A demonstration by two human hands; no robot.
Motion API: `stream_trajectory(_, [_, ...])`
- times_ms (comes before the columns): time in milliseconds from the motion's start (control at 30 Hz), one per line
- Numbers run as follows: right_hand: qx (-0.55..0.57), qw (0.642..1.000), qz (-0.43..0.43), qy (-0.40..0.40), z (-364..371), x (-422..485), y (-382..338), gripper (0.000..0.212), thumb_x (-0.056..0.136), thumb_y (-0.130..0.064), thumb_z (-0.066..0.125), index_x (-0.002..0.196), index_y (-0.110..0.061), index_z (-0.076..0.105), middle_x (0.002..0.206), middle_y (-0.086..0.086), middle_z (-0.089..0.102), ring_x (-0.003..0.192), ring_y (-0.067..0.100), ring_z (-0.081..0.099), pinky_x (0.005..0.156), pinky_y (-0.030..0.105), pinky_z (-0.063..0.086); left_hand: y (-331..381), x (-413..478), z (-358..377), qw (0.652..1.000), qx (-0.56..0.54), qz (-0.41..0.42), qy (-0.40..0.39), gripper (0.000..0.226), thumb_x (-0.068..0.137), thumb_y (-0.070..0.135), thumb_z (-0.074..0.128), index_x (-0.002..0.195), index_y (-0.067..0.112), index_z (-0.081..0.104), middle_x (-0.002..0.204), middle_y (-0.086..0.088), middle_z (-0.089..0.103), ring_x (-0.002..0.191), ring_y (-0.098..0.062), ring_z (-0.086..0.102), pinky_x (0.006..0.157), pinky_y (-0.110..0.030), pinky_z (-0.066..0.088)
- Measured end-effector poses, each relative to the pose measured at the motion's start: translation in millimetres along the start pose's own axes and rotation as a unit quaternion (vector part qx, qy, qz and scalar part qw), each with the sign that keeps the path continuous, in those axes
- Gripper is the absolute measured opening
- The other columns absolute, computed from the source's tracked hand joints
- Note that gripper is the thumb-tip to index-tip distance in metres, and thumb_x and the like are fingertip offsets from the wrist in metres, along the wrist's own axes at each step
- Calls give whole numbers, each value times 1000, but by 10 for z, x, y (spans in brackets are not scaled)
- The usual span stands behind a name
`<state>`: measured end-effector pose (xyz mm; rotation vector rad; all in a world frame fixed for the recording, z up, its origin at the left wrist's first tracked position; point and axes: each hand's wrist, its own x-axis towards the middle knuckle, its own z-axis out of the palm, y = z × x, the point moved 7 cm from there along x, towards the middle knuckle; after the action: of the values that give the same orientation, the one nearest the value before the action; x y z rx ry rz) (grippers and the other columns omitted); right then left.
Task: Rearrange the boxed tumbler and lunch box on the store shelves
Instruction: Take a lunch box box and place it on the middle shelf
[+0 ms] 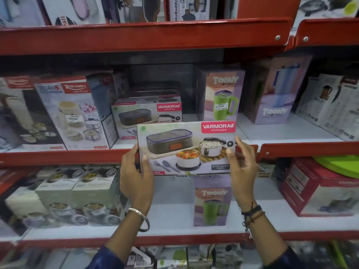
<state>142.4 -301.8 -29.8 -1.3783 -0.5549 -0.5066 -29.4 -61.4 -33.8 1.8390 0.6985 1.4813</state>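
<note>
I hold a flat Varmora lunch box carton [186, 148] in front of the red shelf edge, its printed face toward me. My left hand [136, 171] grips its left end and my right hand [242, 166] grips its right end. Behind it on the middle shelf stands a matching Varmora lunch box carton [147, 115]. A purple Toony tumbler box with a green mug picture [223, 94] stands to the right of that one. Another Toony tumbler box [212, 202] stands on the lower shelf, just below the held carton.
Red metal shelves [136, 37] run across the view. Rishabh tiffin boxes [71, 115] fill the middle shelf's left side, and a further Toony box [277, 94] stands at its right. The lower shelf holds white lunch sets [73, 195] and a red box [318, 191].
</note>
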Motion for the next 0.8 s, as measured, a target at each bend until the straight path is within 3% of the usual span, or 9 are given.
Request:
stream_trajectory(100, [4,1000,14,-1,65,-86,3,39,89,-9,61,125,-24,53,110,-14,50,104,24,57,84,9,45,-57,-37,-65,1000,22,-1,6,36,91,30,48,125,21,54,120,-3,60,104,-26,59,73,-30,46])
stream_trajectory(200, [2,1000,11,2,119,-139,-18,39,89,-8,60,124,-25,54,111,-13,51,109,27,57,87,10,46,-146,-22,-107,1000,14,-8,2,36,91,30,49,125,20,54,121,-3,61,105,-24,59,76,-30,46])
stream_trajectory(267, [0,1000,-1,7,157,-145,-55,38,90,-12,60,123,-30,54,112,-17,51,110,28,57,91,18,49,-174,8,-145,1000,1,-8,7,36,91,31,50,126,22,53,122,-1,60,105,-23,59,76,-35,51])
stream_trajectory(367, [-8,1000,-23,0,285,-78,-138,35,89,-27,59,122,-38,54,115,-28,52,115,24,55,99,39,49,-128,115,-201,1000,5,3,14,38,93,27,51,130,23,49,126,2,56,108,-18,56,75,-29,45])
stream_trajectory(467, [-13,999,-37,-8,499,65,-223,35,89,-25,59,124,-28,54,118,-20,52,118,11,52,101,31,46,-102,296,-199,1000,-2,19,4,47,93,26,51,139,22,38,139,2,49,122,-18,50,88,-34,48])
stream_trajectory(567, [-42,997,-63,-24,781,195,-269,38,90,-19,60,127,-21,51,123,-8,52,117,1,48,101,14,38,-126,507,-136,998,10,54,-22,57,93,30,46,146,23,25,153,-4,33,139,-18,32,111,-37,33])
stream_trajectory(667, [-85,991,-81,-58,1078,233,-164,42,91,-13,59,131,-15,47,129,0,47,122,11,43,103,11,33,-184,664,1,992,30,92,-78,64,94,34,41,148,32,7,160,-7,12,147,-15,7,115,-30,14])
stream_trajectory(733, [-99,989,-82,-75,1231,236,-65,43,92,-10,57,132,-12,44,132,8,48,123,14,41,106,16,34,-296,756,65,990,31,96,-97,65,94,36,40,148,37,2,161,-8,2,147,-16,-1,117,-35,11])
stream_trajectory(800, [-108,987,-75,-94,1349,234,20,43,91,-8,57,133,-10,44,135,14,46,126,19,42,108,31,37,-438,839,120,988,40,95,-113,65,94,37,39,149,33,4,160,-10,-7,147,-19,-7,119,-47,12])
